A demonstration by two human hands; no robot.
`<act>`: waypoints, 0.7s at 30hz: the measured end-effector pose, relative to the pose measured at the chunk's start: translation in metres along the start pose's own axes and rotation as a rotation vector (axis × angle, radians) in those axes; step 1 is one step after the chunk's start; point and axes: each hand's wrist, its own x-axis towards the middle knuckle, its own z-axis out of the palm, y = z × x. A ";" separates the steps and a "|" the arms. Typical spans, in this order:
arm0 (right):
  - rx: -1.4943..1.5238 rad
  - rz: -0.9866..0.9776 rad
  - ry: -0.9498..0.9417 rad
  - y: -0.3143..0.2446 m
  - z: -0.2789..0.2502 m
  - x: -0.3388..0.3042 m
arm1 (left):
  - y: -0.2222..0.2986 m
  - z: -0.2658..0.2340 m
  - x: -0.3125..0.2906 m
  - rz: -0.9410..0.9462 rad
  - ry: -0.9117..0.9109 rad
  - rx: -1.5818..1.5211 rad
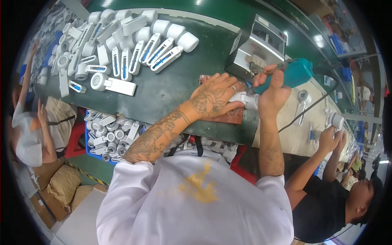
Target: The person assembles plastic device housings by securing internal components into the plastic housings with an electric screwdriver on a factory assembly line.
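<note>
My left hand (216, 96) lies over a white plastic handheld fan (246, 99), pressing it down on a reddish-brown pad (228, 117). Its thumb and fingers are around the near end of the fan, and part of the fan is hidden beneath them. In my right hand (274, 96) is a teal power screwdriver (292, 75), gripped with the fingers wrapped round its body. The tool's tip points left, close to the fan and my left fingers. Whether the tip touches the fan I cannot tell.
Many white fans (141, 53) lie in rows on the dark green bench (163, 100) at left. Behind the pad stands a silver box-shaped machine (255, 49). A black cord (306, 110) crosses the right side. A blue crate (94, 151) of white parts sits below left. Co-workers sit both sides.
</note>
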 end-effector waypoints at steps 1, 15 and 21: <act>-0.012 -0.005 0.021 -0.003 0.000 0.002 | 0.000 0.000 0.000 -0.002 0.009 0.007; -0.085 -0.251 0.011 0.013 0.011 0.045 | 0.002 0.001 0.000 0.003 0.073 -0.041; -0.191 -0.043 0.075 -0.015 0.008 0.009 | 0.003 -0.004 -0.001 -0.013 0.067 -0.058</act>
